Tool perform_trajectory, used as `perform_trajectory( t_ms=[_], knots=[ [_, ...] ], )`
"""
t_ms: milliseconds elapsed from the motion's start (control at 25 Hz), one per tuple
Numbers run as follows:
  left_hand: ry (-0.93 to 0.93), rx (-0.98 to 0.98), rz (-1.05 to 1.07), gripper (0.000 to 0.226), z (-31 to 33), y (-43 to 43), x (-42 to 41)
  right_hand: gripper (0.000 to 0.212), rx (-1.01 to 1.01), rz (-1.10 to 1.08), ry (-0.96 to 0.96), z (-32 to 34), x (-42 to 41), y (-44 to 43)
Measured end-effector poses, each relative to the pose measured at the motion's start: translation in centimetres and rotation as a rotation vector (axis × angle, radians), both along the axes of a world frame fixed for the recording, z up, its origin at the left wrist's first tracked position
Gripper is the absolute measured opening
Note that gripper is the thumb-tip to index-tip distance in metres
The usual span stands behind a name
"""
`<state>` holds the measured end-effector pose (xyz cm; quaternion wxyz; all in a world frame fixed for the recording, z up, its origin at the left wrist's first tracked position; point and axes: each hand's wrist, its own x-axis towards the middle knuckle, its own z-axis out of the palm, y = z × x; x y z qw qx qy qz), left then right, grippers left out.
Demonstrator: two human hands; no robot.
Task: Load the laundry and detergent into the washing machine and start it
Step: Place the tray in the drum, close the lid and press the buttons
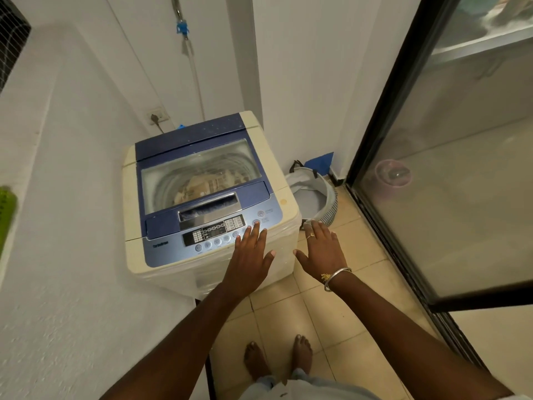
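The right-end buttons point(261, 213) are reached by the left hand point(249, 255); the right hand point(321, 249) is held aside. Both are spread, nothing grasped

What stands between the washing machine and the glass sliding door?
Head view: a fabric laundry basket on the tiled floor, close beside the washing machine; the right hand hovers open just in front of it.
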<state>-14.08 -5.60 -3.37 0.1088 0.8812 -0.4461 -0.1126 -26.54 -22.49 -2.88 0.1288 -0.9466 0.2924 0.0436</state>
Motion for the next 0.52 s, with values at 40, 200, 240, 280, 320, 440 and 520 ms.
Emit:
perform_trajectory(
  t_ms=[40, 200, 240, 280, 320, 440, 520],
  knots=[
    [-0.001, -0.002, 0.013, 0.064, 0.0, 0.5, 0.2, 0.079, -0.001, 0.022, 0.0, 0.1, 0.5, 0.4],
    [-0.01, 0.002, 0.071, 0.066, -0.1, 2.8, 1.1, 0.079, -0.006, 0.107, 0.017, 0.5, 2.4, 2.6],
    [-0.022, 0.0, 0.088, 0.068, -0.2, 3.4, 1.3, 0.08, -0.007, 0.131, 0.018, 0.5, 3.0, 3.2],
    [-0.03, 0.0, 0.103, 0.071, -0.3, 4.1, 1.5, 0.08, -0.003, 0.155, 0.016, 0.5, 3.5, 3.8],
    [-0.028, 0.004, 0.119, 0.073, -0.5, 4.7, 1.7, 0.08, 0.006, 0.176, 0.012, 0.6, 4.1, 4.4],
    [-0.006, 0.032, 0.168, 0.074, -1.2, 6.5, 2.2, 0.079, 0.014, 0.238, 0.013, 0.6, 5.5, 6.0],
    [-0.004, 0.049, 0.195, 0.067, -1.5, 7.6, 2.4, 0.079, 0.008, 0.273, 0.016, 0.6, 6.3, 6.9]
  ],
)
